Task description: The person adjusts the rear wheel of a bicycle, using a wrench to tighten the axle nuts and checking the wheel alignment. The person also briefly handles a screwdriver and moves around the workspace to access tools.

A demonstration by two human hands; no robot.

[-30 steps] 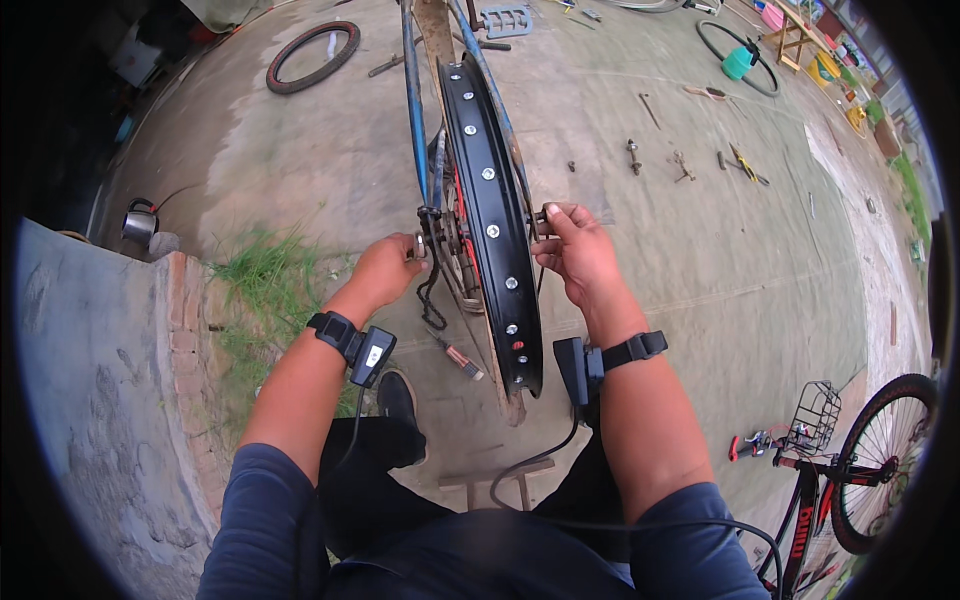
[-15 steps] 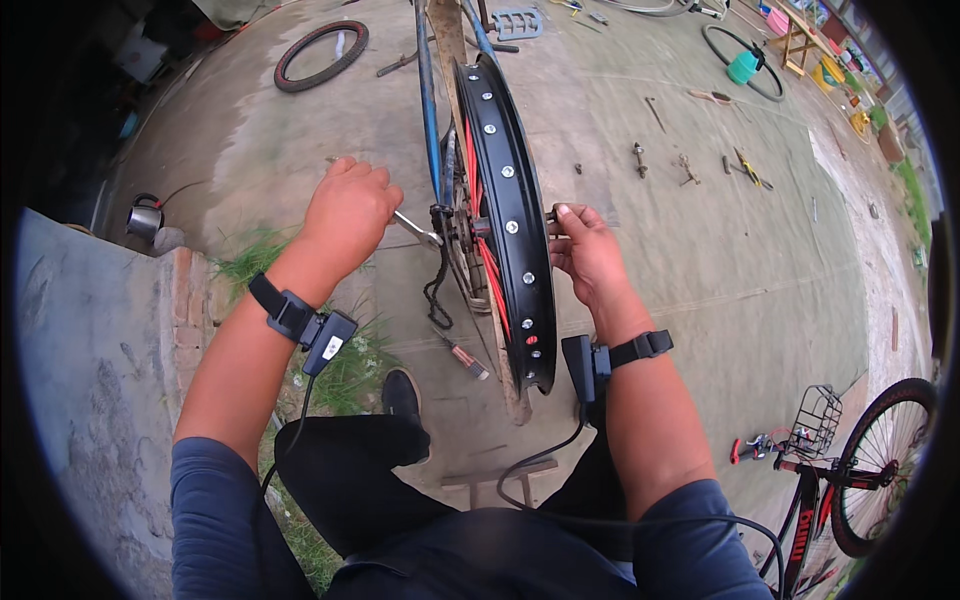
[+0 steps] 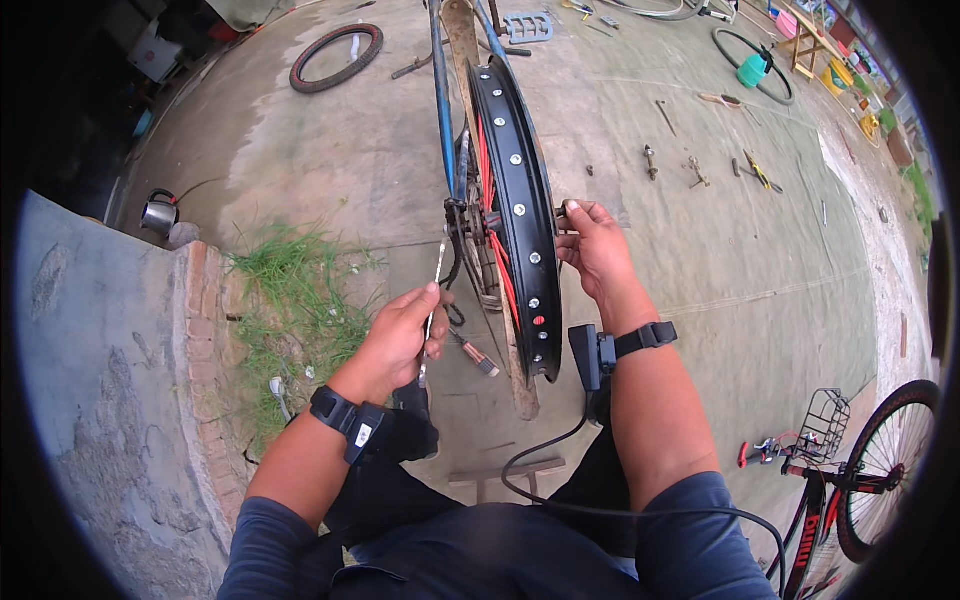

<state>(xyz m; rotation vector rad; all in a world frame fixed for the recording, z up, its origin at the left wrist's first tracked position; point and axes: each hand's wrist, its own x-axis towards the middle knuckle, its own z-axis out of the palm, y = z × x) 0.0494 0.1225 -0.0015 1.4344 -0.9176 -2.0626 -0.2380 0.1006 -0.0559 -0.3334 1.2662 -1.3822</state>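
Note:
A black wheel rim (image 3: pixel 521 210) with red spokes (image 3: pixel 505 270) and silver nipples stands upright in a blue bicycle frame (image 3: pixel 446 95). Left of the wheel, my left hand (image 3: pixel 405 335) is closed round a slim silver wrench (image 3: pixel 440 262). The wrench points away from me, its far end at the axle area beside the frame end. On the wheel's other side, my right hand (image 3: pixel 597 245) pinches a small dark part level with the axle; the rim and fingers hide most of it.
Bolts (image 3: pixel 650 162), pliers (image 3: pixel 765 176) and other small tools lie on the mat to the right. A loose tyre (image 3: pixel 337 58) is at the far left. A brush (image 3: pixel 478 356) lies below the wheel. A second bicycle (image 3: pixel 885 480) stands at the near right; a low wall (image 3: pixel 100 370) runs along the left.
My left hand has swung toward me with the wrench, so the wrench now points away from me rather than sideways. My right hand stays by the axle.

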